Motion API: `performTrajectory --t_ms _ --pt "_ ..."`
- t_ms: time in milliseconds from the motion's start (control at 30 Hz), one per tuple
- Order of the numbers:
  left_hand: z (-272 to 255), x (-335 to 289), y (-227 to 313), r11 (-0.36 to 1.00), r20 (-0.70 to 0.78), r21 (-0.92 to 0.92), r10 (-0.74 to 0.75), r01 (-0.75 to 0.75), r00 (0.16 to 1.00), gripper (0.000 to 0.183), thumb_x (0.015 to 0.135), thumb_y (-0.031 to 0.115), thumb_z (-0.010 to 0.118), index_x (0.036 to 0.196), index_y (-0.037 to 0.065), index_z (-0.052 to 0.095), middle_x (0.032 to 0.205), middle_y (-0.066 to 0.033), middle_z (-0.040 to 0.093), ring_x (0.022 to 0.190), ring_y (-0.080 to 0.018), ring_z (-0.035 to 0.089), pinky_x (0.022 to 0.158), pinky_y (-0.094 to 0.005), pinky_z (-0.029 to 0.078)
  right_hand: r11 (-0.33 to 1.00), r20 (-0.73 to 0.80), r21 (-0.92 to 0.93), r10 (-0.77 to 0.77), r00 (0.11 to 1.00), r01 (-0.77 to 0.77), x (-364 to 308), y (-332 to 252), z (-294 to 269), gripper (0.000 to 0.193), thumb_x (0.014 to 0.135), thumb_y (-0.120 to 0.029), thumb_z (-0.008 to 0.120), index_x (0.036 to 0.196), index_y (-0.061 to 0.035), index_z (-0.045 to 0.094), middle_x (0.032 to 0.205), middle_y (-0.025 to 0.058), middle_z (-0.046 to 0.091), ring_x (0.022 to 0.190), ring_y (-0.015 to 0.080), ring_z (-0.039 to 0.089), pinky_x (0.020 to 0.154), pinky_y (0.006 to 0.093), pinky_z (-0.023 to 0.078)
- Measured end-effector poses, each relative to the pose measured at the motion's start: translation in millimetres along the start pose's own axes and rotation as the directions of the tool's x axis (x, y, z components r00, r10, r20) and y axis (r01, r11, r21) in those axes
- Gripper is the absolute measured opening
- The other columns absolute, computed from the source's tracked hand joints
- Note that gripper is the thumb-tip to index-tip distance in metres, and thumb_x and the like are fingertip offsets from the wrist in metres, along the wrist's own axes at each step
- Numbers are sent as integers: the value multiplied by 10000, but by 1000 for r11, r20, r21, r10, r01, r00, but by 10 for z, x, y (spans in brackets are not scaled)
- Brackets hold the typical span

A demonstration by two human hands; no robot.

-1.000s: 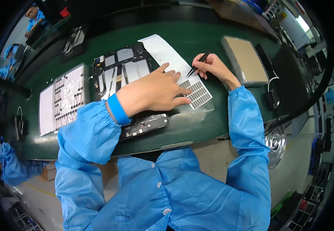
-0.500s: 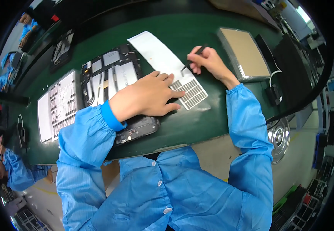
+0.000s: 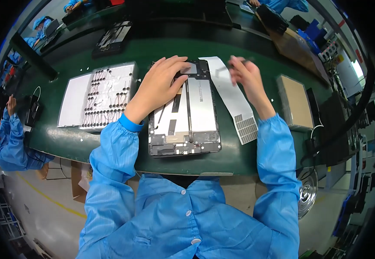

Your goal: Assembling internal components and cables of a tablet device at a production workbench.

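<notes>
The opened tablet (image 3: 204, 103) lies on the green bench in front of me, its silver battery plates and dark circuit parts exposed. My left hand (image 3: 163, 82) rests over its upper left part, fingers stretched out, thumb apart. Some of the tablet is hidden under that hand. To its right, a long white label sheet (image 3: 230, 93) with a grid of small pale stickers (image 3: 246, 128) at its near end lies on the bench. Above the sheet, my right hand (image 3: 248, 77) is closed around thin black tweezers (image 3: 238, 63), smeared by motion; where their tips are cannot be made out.
Left of the tablet sits a clear tray (image 3: 109, 97) with rows of small black round parts on wires, beside a white panel (image 3: 73, 101). Another opened device (image 3: 113, 36) lies at the far left. A tan-topped box (image 3: 296, 103) stands at right. Co-workers in blue sit beyond.
My left hand has moved off the label sheet onto the tablet. The tablet now lies straight before me. My right hand has lifted from the sticker grid with the tweezers. The view has turned.
</notes>
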State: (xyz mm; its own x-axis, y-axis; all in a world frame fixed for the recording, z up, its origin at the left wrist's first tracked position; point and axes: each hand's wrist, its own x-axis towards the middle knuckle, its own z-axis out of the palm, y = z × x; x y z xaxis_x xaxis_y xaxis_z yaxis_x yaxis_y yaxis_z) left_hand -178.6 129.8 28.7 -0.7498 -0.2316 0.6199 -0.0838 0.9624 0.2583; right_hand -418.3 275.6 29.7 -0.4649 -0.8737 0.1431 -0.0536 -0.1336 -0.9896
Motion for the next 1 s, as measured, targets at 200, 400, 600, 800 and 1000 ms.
performTrajectory --t_ms 200,400,600,800,1000 --pt "32 1 32 978 33 -172 -112 116 993 276 974 200 569 1212 72 623 1323 -130 603 1217 -331 563 1034 -400 435 993 34 -121 -12 999 16 484 81 420 365 943 -393 670 879 -37 629 691 8 602 552 73 555 489 215 444" --pt "22 23 14 990 33 -109 -81 84 996 283 974 209 562 1216 80 632 1313 -127 610 1220 -328 559 1039 -408 426 995 62 -88 -36 997 42 535 203 382 333 946 -366 669 879 -42 625 688 11 601 558 72 559 507 221 472" --pt "27 64 53 997 34 -62 -41 43 999 278 961 259 580 1172 100 664 1269 -124 623 1185 -326 567 1040 -436 413 992 69 -103 -66 995 73 539 212 368 332 952 -355 659 901 -30 618 684 18 603 565 80 574 509 229 483" --pt "17 69 67 999 122 41 -4 -1 993 314 981 257 544 1241 123 657 1337 -82 598 1274 -289 520 1105 -449 361 955 10 -202 -218 976 215 488 173 461 302 953 -337 672 919 -39 638 691 9 605 539 64 545 487 207 439" --pt "63 19 22 999 126 0 36 -36 991 326 992 276 525 1207 68 654 1287 -84 635 1297 -282 514 1137 -505 315 917 -104 -239 -352 930 320 467 67 492 266 978 -286 640 1040 -28 662 766 65 693 567 75 600 487 206 442"
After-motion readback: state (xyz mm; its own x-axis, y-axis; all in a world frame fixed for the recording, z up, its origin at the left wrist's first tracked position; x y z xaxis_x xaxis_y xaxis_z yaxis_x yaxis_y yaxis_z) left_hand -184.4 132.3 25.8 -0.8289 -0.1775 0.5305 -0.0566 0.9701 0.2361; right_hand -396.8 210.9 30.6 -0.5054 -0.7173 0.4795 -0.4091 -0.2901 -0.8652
